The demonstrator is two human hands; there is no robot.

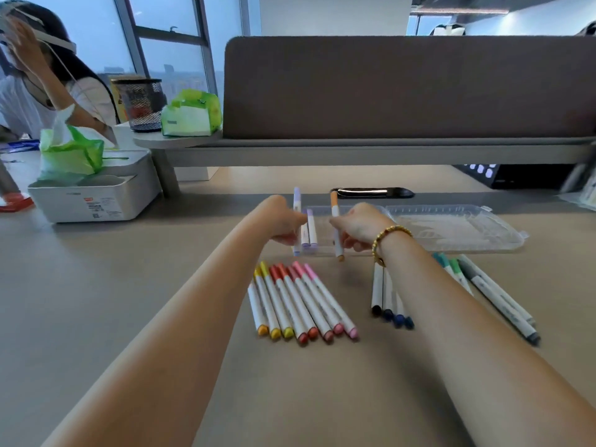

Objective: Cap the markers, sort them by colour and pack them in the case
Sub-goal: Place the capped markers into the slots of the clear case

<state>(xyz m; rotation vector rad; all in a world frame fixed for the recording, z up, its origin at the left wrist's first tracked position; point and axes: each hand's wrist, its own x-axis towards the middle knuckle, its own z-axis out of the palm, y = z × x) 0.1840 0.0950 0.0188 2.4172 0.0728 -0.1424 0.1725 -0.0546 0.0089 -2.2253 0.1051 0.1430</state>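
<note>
While gripping markers (335, 227), both hands hover

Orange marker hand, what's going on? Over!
Right hand pinches white orange-capped marker over clear plastic case. Left hand holds white lilac-capped marker at the case's left end. Nothing blocking.
</note>
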